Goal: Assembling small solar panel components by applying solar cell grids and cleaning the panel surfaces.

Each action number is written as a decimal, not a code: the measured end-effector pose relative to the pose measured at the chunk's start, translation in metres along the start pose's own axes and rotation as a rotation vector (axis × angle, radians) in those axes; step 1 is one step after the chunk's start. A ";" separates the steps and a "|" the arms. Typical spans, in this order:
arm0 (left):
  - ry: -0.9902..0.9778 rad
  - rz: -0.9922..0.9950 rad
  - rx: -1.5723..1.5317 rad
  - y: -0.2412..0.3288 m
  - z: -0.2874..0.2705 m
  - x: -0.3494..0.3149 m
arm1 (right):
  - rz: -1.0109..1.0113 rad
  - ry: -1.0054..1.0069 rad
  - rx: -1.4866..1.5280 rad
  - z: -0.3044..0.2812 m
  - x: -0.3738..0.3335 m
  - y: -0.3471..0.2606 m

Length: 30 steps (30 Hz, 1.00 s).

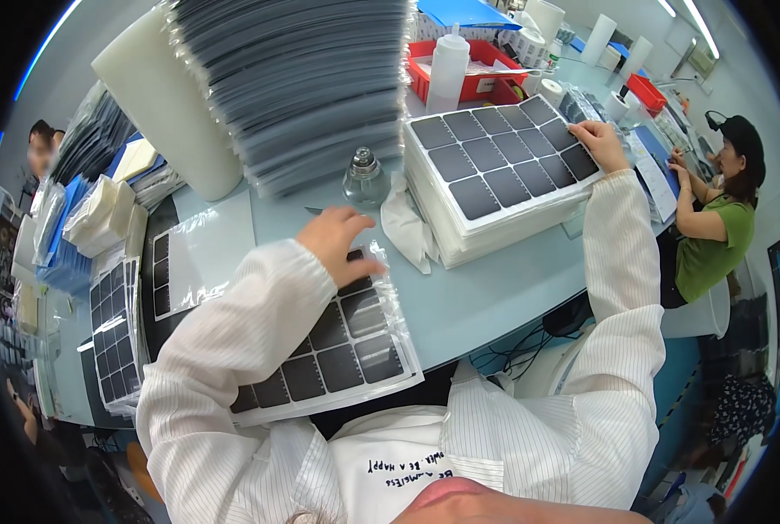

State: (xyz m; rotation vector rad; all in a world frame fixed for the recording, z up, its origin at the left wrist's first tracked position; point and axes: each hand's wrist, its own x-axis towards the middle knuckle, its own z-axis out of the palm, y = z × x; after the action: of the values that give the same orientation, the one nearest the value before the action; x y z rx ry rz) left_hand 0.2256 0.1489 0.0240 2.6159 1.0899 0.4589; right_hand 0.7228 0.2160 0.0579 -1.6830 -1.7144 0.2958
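Observation:
My right hand (601, 145) pinches the right edge of the top sheet of dark square stickers (491, 163), which lies on a tall white stack (503, 234) at the right. My left hand (337, 246) hovers over the far edge of another sheet of dark squares (341, 368) directly in front of me. Its fingers are spread, and nothing shows between them. Whether its fingertips touch that sheet, I cannot tell. A small dark pointed tip (314, 210) shows beside the left hand; the rest of it is hidden.
Close beyond my hands stand a glass bottle with a metal cap (364, 179) and a crumpled white cloth (410, 229). A tall pile of plastic-wrapped sheets (298, 87) rises behind. Further back are a squeeze bottle (448, 70) and red tray (420, 80). A co-worker (721, 218) sits right.

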 end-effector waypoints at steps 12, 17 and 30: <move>0.119 -0.151 -0.150 -0.009 0.017 -0.042 | 0.030 0.315 0.255 -0.016 -0.066 -0.123; 0.218 -0.129 -0.185 -0.013 0.021 -0.042 | -0.414 0.098 0.033 0.069 -0.131 -0.230; 0.533 0.131 -0.133 -0.021 -0.003 -0.041 | 0.020 -0.413 0.533 0.239 -0.134 -0.232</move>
State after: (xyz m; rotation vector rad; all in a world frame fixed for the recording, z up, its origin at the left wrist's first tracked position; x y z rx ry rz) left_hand 0.1842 0.1338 0.0117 2.5154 0.9819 1.2655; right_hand 0.3818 0.1332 -0.0166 -1.2968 -1.6968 1.0701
